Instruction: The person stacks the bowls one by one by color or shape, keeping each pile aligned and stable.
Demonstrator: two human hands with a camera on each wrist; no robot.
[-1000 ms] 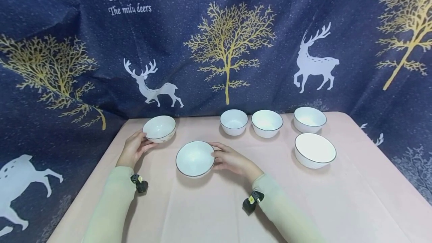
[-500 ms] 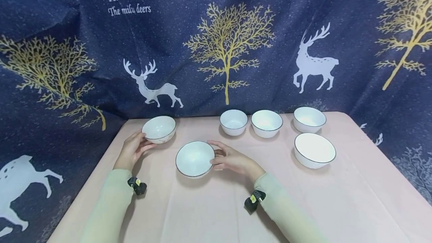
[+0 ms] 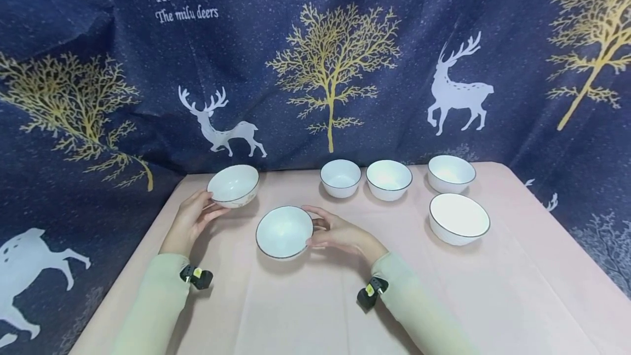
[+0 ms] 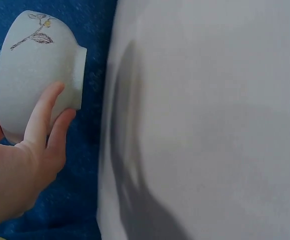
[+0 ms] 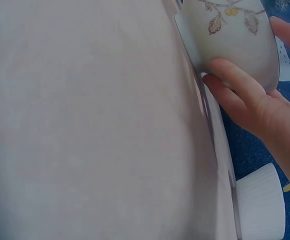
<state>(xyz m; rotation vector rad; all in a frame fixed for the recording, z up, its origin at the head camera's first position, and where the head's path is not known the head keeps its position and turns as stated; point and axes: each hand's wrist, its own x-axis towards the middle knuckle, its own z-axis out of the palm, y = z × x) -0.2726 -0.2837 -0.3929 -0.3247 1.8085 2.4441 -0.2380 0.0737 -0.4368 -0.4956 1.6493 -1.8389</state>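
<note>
My left hand (image 3: 189, 221) pinches the side of a white bowl (image 3: 234, 182) with a thin dark rim, thumb at the rim and fingers under the wall. This bowl is raised off the table, and its shadow shows below in the left wrist view. A leafy branch pattern decorates the outside of the bowl (image 4: 40, 65). In front and to the right, a second dark-rimmed bowl (image 3: 283, 230) is gripped at its right side by my right hand (image 3: 340, 234). The right wrist view shows leaves and yellow berries on that bowl (image 5: 235, 40), with fingers spread beneath its wall.
Two plain white bowls (image 3: 340, 178) (image 3: 389, 179) stand side by side at the back. Further right are a third bowl (image 3: 451, 174) and a larger one (image 3: 459, 219) in front of it. A pink cloth covers the table (image 3: 305, 311); a dark blue curtain (image 3: 296, 97) hangs behind.
My left hand has lifted its bowl slightly and tilted it. The right hand and its bowl have barely moved, with a small shift of the fingers.
</note>
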